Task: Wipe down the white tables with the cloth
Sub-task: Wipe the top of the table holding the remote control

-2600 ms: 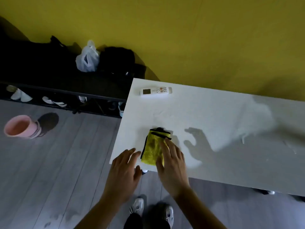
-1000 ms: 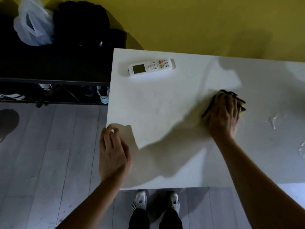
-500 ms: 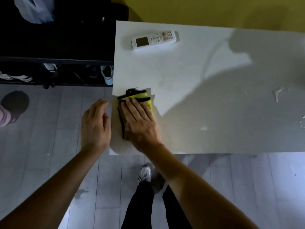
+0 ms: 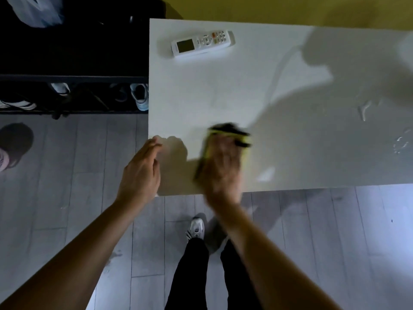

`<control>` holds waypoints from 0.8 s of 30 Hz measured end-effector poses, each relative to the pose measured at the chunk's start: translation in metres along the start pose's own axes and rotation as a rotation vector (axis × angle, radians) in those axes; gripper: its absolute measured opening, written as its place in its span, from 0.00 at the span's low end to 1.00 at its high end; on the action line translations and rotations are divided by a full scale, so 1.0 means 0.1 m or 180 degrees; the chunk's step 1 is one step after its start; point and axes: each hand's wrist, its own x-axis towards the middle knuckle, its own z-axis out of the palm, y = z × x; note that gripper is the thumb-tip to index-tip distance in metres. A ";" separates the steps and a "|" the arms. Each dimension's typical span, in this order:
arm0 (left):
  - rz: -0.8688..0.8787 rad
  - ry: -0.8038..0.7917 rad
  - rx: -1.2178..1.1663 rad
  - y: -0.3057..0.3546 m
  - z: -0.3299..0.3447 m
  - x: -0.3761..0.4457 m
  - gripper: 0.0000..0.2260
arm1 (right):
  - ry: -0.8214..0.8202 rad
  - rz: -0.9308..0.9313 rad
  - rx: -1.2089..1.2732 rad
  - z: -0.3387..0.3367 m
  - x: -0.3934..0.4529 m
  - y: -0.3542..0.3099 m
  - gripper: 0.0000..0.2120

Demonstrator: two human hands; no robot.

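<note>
A white table [image 4: 257, 90] fills the upper right of the head view. My right hand [image 4: 222, 166] lies flat on a folded yellow cloth with black trim [image 4: 228, 132], pressing it to the tabletop near the front edge; hand and cloth are motion-blurred. Only the cloth's far end and left side show past the fingers. My left hand [image 4: 140, 173] rests at the table's front-left corner, fingers together, holding nothing.
A white remote control [image 4: 202, 43] lies at the table's far left. Small puddles of liquid [image 4: 364, 110] glisten at the right. A dark shoe rack [image 4: 73, 95] with shoes and a plastic bag [image 4: 38, 10] stands left of the table. Grey plank floor below.
My right hand has slid the cloth to the right, away from the front-left corner. One second ago it was farther right, so it swept left and back. The left hand stays at the corner.
</note>
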 end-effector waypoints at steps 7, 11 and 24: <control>-0.0416 0.0336 -0.0247 -0.09 -0.03 -0.02 0.18 | -0.0772 -0.1379 -0.0139 0.34 -0.30 -0.76 0.46; 0.0128 0.0423 0.0418 0.03 0.12 -0.04 0.22 | -0.0509 -0.0814 -0.0062 0.09 -0.22 0.07 0.45; 0.0482 0.0605 0.0531 0.16 0.69 0.03 0.28 | 0.0218 0.0454 -0.0157 -0.04 0.44 0.48 0.34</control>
